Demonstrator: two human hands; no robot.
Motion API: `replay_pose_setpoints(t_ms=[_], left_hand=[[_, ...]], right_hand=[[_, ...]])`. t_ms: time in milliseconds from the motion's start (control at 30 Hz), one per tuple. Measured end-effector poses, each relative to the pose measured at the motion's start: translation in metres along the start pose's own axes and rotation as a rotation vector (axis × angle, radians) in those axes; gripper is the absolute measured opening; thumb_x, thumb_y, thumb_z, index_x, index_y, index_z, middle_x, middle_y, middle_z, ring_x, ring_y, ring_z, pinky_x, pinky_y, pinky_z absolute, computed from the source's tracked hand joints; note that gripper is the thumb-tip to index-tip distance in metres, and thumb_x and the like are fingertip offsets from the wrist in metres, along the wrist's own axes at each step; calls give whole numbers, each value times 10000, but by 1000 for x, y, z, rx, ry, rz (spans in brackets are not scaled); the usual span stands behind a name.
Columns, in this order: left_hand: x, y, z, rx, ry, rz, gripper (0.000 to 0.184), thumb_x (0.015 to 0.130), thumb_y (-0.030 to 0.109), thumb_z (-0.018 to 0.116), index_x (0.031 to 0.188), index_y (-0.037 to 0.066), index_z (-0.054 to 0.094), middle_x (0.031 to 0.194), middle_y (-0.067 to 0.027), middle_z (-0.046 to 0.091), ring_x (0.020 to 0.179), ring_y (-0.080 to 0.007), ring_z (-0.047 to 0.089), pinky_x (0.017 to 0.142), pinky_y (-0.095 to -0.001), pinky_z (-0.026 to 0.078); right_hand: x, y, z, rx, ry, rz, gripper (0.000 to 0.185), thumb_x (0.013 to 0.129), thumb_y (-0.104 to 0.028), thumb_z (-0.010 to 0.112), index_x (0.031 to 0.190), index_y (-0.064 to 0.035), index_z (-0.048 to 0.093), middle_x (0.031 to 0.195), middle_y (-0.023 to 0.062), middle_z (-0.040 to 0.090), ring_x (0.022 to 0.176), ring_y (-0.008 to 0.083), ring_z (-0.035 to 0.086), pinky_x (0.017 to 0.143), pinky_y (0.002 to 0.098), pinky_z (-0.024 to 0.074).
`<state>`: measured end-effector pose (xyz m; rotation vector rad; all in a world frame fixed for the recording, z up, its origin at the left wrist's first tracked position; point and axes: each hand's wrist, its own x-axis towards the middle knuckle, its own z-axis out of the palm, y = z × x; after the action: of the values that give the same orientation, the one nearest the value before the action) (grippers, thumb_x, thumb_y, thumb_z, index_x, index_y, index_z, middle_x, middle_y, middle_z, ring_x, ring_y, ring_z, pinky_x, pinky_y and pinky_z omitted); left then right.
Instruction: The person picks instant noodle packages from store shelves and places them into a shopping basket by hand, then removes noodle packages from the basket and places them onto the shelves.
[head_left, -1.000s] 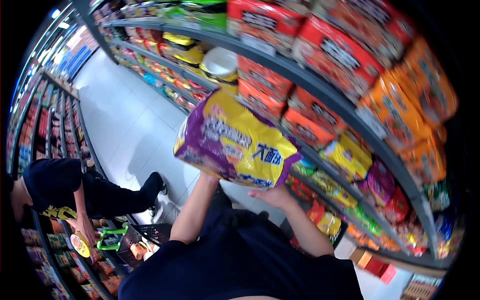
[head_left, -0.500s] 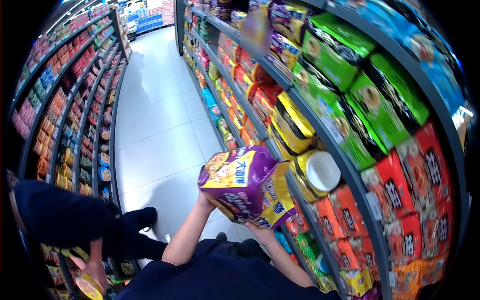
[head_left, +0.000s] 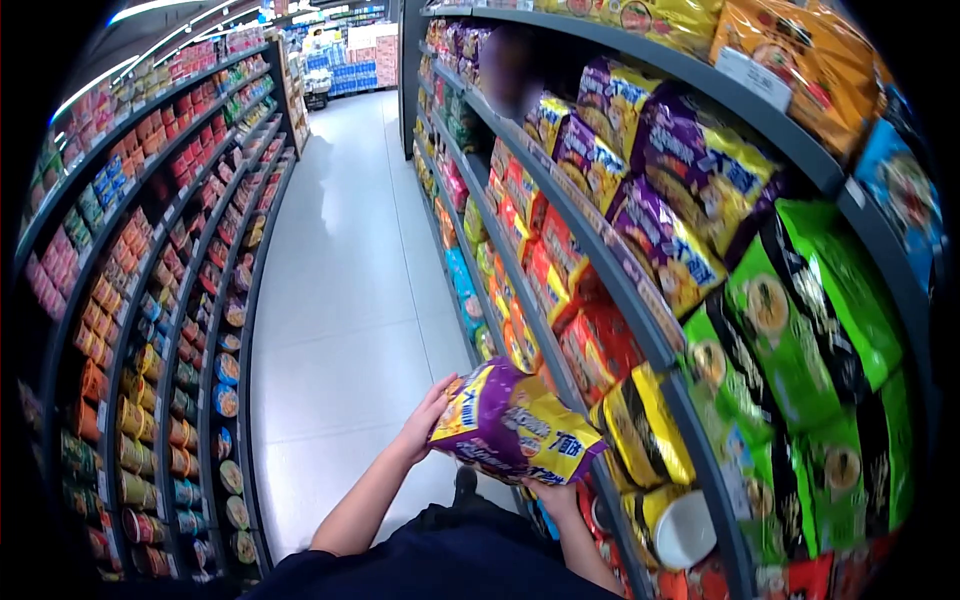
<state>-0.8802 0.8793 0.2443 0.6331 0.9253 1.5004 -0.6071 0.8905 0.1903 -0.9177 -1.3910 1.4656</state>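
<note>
A purple and yellow noodle pack (head_left: 515, 425) is held between my two hands, low in the middle of the view. My left hand (head_left: 424, 422) grips its left end, fingers curled round the side. My right hand (head_left: 556, 496) supports the lower right part from below, its fingers partly hidden by the pack. To the right, similar purple and yellow packs (head_left: 665, 245) lie on a shelf, with green packs (head_left: 800, 360) nearer to me. A yellow and black pack (head_left: 642, 425) sits on the lower shelf beside a white bowl (head_left: 685, 530).
Shelves of cup noodles (head_left: 150, 400) line the left side. A tiled aisle floor (head_left: 335, 300) runs ahead between the shelves. The right shelf's grey edge (head_left: 600, 225) passes close to the held pack. Blue stacked goods (head_left: 357, 78) stand at the far end.
The view has turned and moved up the aisle, bringing the purple packs on the right shelf into sight. The other person on the left has left the view. Both hands still hold the pack.
</note>
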Motion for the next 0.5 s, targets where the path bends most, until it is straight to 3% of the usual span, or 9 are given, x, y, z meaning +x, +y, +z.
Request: replay_pose_setpoints(t_ms=[100, 133, 200, 267, 333, 400, 500], left_hand=[[59, 30, -30, 127, 151, -51, 438, 965, 180, 410, 1377, 44, 354, 1288, -91, 488, 1150, -149, 487, 962, -284, 400], [75, 40, -38, 114, 154, 45, 445, 952, 189, 443, 1364, 37, 368, 1285, -90, 489, 1139, -154, 492, 965, -279, 394], [107, 39, -75, 114, 208, 242, 435, 942, 202, 474, 1336, 34, 397, 1270, -91, 502, 1132, -171, 505, 959, -299, 410], [131, 76, -68, -9, 285, 201, 436, 921, 194, 509, 1312, 35, 399, 1257, -101, 514, 1107, -213, 537, 932, -366, 465], [165, 96, -90, -181, 258, 164, 399, 920, 202, 508, 1276, 43, 423, 1225, -101, 531, 1079, -221, 554, 916, -380, 482], [196, 124, -92, -135, 248, 138, 384, 933, 260, 481, 1257, 59, 431, 1195, -100, 542, 1070, -229, 558, 916, -388, 485], [258, 168, -95, -281, 62, 182, 442, 929, 321, 473, 1286, 66, 409, 1237, -103, 524, 1117, -239, 533, 935, -399, 471]], right_hand=[[83, -15, 20, -95, -91, 119, 459, 667, -37, 769, 1078, -28, 563, 1017, 65, 641, 946, 174, 608, 818, 326, 484], [114, 6, 24, -215, -57, -13, 474, 668, -36, 766, 1091, -24, 551, 1019, 71, 639, 936, 174, 610, 809, 327, 488], [162, -23, 47, -211, -114, -53, 659, 671, -70, 781, 1224, -6, 428, 1134, 117, 559, 1048, 226, 559, 888, 341, 456], [211, -37, 67, -314, -112, -196, 760, 676, -83, 782, 1300, 13, 359, 1224, 157, 487, 1129, 261, 509, 947, 350, 419], [241, -74, 96, -297, -52, -338, 787, 708, -104, 758, 1343, 27, 311, 1260, 189, 427, 1185, 308, 450, 986, 360, 372], [275, -81, 115, -351, -1, -485, 778, 732, -97, 733, 1356, 26, 285, 1261, 189, 424, 1195, 300, 439, 989, 370, 365], [341, -85, 138, -149, 39, -507, 746, 776, -71, 684, 1370, 10, 240, 1241, 160, 455, 1132, 251, 491, 966, 354, 384]])
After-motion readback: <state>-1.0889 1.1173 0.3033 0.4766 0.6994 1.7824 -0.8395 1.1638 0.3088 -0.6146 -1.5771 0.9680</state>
